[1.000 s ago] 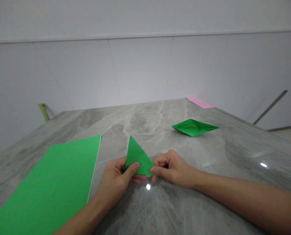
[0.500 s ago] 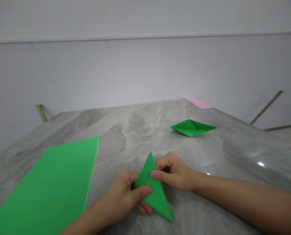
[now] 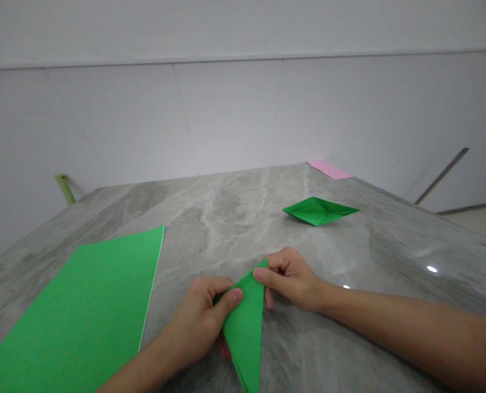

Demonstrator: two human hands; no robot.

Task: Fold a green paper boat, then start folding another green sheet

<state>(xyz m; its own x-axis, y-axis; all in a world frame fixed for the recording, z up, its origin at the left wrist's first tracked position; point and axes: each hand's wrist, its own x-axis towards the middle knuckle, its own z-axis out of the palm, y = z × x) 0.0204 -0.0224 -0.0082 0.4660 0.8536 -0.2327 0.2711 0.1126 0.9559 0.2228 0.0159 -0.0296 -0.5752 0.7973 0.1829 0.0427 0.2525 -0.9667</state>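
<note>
A folded green paper triangle (image 3: 249,322) is held between both hands above the table, one point aimed down toward the bottom edge of the view. My left hand (image 3: 205,314) pinches its left side, thumb on top and fingers underneath. At the upper right corner, my right hand (image 3: 292,278) grips the paper between thumb and fingers. Beyond my right hand, a green folded paper boat (image 3: 318,212) rests on the table. A stack of green paper sheets (image 3: 91,305) lies left of my left hand.
The grey marble-patterned table (image 3: 210,218) runs back to a white wall (image 3: 234,120). A pink sheet of paper (image 3: 330,170) lies at the far right corner. A green tube-like object (image 3: 65,189) sticks out near the wall at left.
The paper triangle has turned, its lower point swinging left and down and its top point shifting right. My right hand has moved to the top corner; my left hand has risen slightly.
</note>
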